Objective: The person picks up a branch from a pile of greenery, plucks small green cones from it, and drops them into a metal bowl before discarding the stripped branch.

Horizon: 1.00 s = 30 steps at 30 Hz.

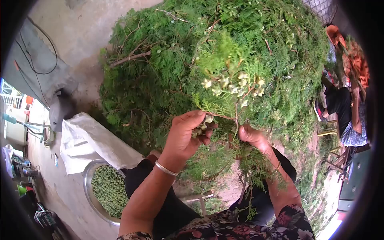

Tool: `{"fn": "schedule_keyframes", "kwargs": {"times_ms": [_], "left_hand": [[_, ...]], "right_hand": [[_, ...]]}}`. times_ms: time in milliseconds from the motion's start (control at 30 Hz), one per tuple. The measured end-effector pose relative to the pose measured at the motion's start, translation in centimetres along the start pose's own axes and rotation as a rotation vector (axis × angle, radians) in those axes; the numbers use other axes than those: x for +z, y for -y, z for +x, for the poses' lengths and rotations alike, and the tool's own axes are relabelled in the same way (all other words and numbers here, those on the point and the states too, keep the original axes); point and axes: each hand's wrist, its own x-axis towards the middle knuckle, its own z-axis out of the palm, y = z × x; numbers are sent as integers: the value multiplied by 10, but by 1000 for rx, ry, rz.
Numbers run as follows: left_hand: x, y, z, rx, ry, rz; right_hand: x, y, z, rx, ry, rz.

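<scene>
A leafy evergreen branch [236, 114] with a cluster of pale, knobbly cones [236, 85] is held up in front of me. My right hand [256, 139] is closed around its stem, and leafy sprigs hang below that hand. Just to the left, my left hand [186, 134] has its fingers curled round several pale green cones [206, 125], with the thumb against a thin twig of the branch. A metal bangle [166, 168] circles the left wrist. Behind both hands rises a large heap of green branches [160, 80].
At lower left, a metal basin [87, 188] holds many small green cones. A white sack [94, 138] lies beside it. Another person [340, 104] sits at the right edge near orange cloth [358, 60]. Black cables [42, 72] run along the upper left.
</scene>
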Motion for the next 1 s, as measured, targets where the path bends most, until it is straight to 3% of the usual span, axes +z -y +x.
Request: {"fn": "schedule_keyframes", "kwargs": {"times_ms": [200,267,500,600,667,733,800,1000], "left_hand": [[-8,-3,3,-28,181,-120],[-4,-7,0,-94,257,-239],[-5,-2,1,-39,349,-303],[-8,-7,1,2,281,-293],[-6,-23,-2,44,194,-66],[-2,-33,-7,45,82,30],[2,-34,-11,273,-40,278],[1,-23,-6,388,-137,201]], "right_hand": [[-2,-10,4,-84,-32,-170],[7,-4,-2,11,-60,10],[-4,1,-5,118,73,18],[-5,-5,0,70,-6,-64],[-3,-7,2,36,-153,-191],[-6,-1,6,33,-76,-328],[-5,0,7,27,-2,-462],[6,-3,11,-10,18,-436]]}}
